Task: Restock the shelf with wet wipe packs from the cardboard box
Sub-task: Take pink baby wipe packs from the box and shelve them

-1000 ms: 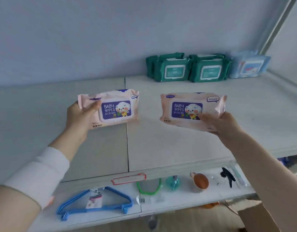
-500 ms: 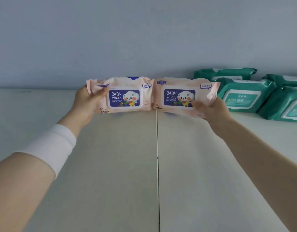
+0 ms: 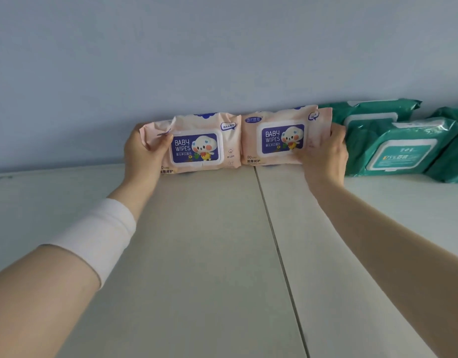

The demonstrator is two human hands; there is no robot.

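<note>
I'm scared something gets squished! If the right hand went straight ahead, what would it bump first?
The right hand grips a pink pack, which would likely meet the wall just behind it. Depth is unclear; they may touch. The green pack lies beside, not ahead.

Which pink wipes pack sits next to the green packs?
The pink pack in the right hand; its end is beside the green packs. The other pink pack, in the left hand, lies farther left.

Worn on the head, one wide view only, facing forward and a little down along the shelf (image 3: 196,267) to the back wall (image 3: 196,60), near, with forearms (image 3: 67,280) entering from both lower corners and reaching to the pink packs (image 3: 196,148) just above centre.
</note>
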